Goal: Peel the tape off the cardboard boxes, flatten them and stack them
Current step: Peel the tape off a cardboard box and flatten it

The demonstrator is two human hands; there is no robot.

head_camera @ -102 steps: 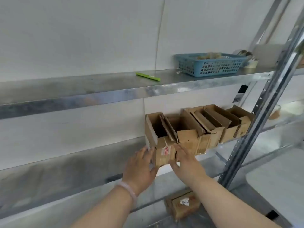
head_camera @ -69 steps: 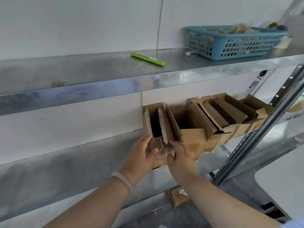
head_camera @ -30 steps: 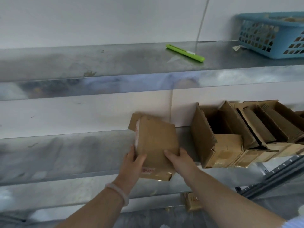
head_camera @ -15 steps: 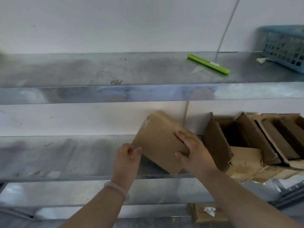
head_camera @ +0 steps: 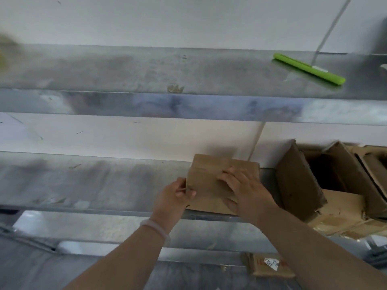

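A small brown cardboard box point(head_camera: 207, 181) lies on the middle metal shelf point(head_camera: 88, 183), turned so a plain side faces me. My left hand point(head_camera: 174, 196) pinches the box's left edge between thumb and fingers. My right hand point(head_camera: 244, 190) lies over the box's right part, fingers curled on its top face and thumb under its near edge. To the right a row of open cardboard boxes point(head_camera: 326, 185) leans on the same shelf, flaps up.
A green utility knife point(head_camera: 308, 69) lies on the upper shelf point(head_camera: 146, 68). Another cardboard box point(head_camera: 268, 266) with a white label sits on the level below. A white wall stands behind the shelves.
The box was pulled out of the row and carried left. In the last half second it came down from a tilted hold onto the shelf, and both hands stayed on it.
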